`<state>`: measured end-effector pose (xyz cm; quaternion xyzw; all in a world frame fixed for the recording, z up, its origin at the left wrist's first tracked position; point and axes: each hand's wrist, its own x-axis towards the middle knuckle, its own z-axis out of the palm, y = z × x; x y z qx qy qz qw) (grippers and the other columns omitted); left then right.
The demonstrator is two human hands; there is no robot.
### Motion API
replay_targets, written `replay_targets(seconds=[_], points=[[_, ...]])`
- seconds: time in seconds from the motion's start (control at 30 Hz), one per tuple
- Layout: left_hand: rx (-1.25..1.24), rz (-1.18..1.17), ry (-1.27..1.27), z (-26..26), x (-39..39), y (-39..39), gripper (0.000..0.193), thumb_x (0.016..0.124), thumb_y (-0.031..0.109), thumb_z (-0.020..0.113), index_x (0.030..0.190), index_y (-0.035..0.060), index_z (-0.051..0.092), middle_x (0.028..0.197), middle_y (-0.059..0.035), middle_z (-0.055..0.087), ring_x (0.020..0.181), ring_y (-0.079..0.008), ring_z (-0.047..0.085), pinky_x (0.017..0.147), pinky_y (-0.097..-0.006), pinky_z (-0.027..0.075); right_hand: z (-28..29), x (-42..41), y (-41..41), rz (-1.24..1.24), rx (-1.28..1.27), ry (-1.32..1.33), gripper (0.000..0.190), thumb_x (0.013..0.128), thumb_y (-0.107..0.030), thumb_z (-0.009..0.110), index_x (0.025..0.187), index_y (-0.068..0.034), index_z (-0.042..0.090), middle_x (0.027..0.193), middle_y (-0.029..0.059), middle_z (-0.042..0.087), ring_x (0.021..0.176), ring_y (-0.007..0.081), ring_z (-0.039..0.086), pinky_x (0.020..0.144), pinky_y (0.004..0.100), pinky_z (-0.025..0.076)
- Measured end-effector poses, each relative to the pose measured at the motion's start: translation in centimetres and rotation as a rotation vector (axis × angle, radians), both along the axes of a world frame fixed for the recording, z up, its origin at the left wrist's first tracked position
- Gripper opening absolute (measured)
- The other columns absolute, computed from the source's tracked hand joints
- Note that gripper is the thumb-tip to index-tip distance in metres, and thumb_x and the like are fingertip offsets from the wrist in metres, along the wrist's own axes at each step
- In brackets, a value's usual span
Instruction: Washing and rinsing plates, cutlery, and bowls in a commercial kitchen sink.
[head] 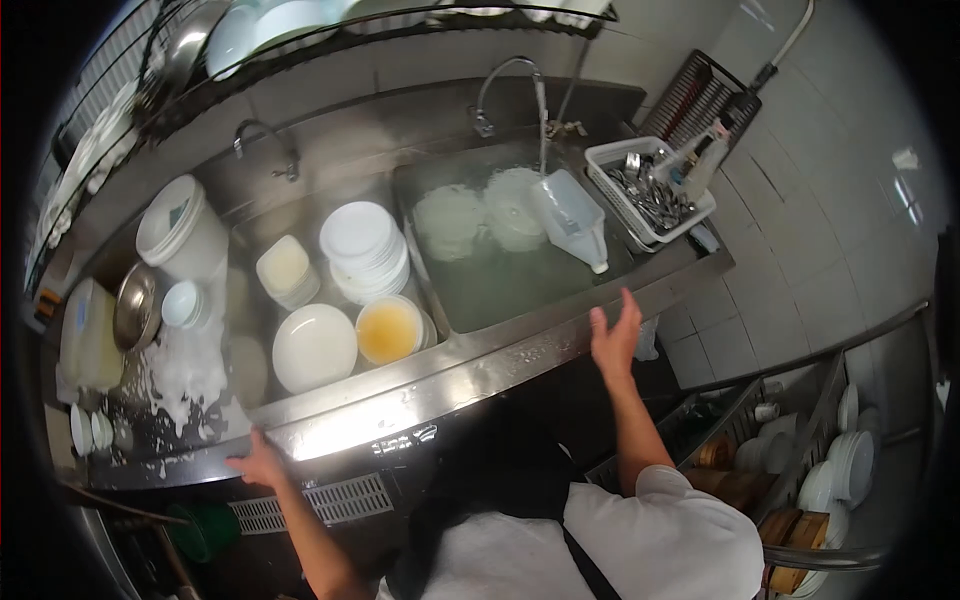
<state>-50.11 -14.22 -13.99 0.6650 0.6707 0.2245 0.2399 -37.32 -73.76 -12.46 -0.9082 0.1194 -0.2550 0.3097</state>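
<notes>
My left hand (262, 459), fingers apart and holding nothing, is at the front edge of the steel sink counter (360, 420). My right hand (616, 337) is spread and empty near the counter's front edge, below a translucent plastic jug (574, 217). The jug lies tilted in the water-filled right basin, beside submerged round white dishes (450, 217). The left basin holds a stack of white plates (360, 232), square dishes (285, 266), a large white plate (315, 349) and a bowl with yellow-orange liquid (388, 330).
Water runs from the right faucet (536, 75). A white basket of cutlery (637, 225) stands right of the basin. Foam, a white bucket (184, 225), a metal bowl (137, 306) and small bowls (182, 304) are at left. A dish rack (375, 19) hangs above; shelves of dishes stand lower right.
</notes>
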Motion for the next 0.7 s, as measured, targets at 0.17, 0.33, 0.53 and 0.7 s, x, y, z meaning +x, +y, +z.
replay_targets(seconds=[0.17, 0.33, 0.53, 0.7], points=[[0.489, -0.155, 0.099, 1.5, 3.1, -4.9, 0.109, 0.074, 0.057, 0.073, 0.15, 0.0042, 0.015, 0.144, -0.0357, 0.027, 0.128, -0.0481, 0.036, 0.107, -0.0488, 0.031, 1.1, 1.8, -13.6, -0.347, 0.289, -0.178, 0.057, 0.09, -0.03, 0.065, 0.131, 0.003, 0.045, 0.122, 0.0205, 0.055, 0.115, 0.0291, 0.053, 0.098, 0.0393, 0.04], [-0.061, -0.898, -0.853, 3.1, 12.4, -23.4, 0.073, 0.089, 0.012, 0.067, 0.147, 0.002, 0.023, 0.136, -0.0227, 0.043, 0.109, -0.0231, 0.054, 0.091, -0.0326, 0.046, 6.1, 7.4, -25.1, -0.338, 0.464, -0.123, 0.051, 0.089, -0.031, 0.067, 0.125, 0.002, 0.051, 0.11, 0.0157, 0.063, 0.1, 0.0229, 0.059, 0.087, 0.0343, 0.044], [-0.364, -1.273, -0.564, 4.5, 24.0, -45.6, 0.062, 0.083, 0.003, 0.069, 0.138, 0.0049, 0.04, 0.118, -0.0134, 0.054, 0.091, -0.0149, 0.057, 0.078, -0.028, 0.051, 13.1, 22.5, -29.6, -0.065, 0.075, -0.385, 0.047, 0.083, -0.03, 0.072, 0.115, 0.002, 0.058, 0.101, 0.0137, 0.067, 0.092, 0.0258, 0.063, 0.083, 0.0357, 0.047], [-0.362, -1.31, -0.493, 5.0, 28.0, -54.2, 0.062, 0.084, 0.0, 0.068, 0.138, 0.0025, 0.038, 0.118, -0.014, 0.054, 0.094, -0.0162, 0.059, 0.079, -0.0292, 0.051, 14.4, 33.3, -33.5, 0.169, 0.219, -0.11, 0.044, 0.078, -0.023, 0.074, 0.112, 0.001, 0.061, 0.093, 0.0169, 0.069, 0.088, 0.0294, 0.067, 0.082, 0.0386, 0.049]])
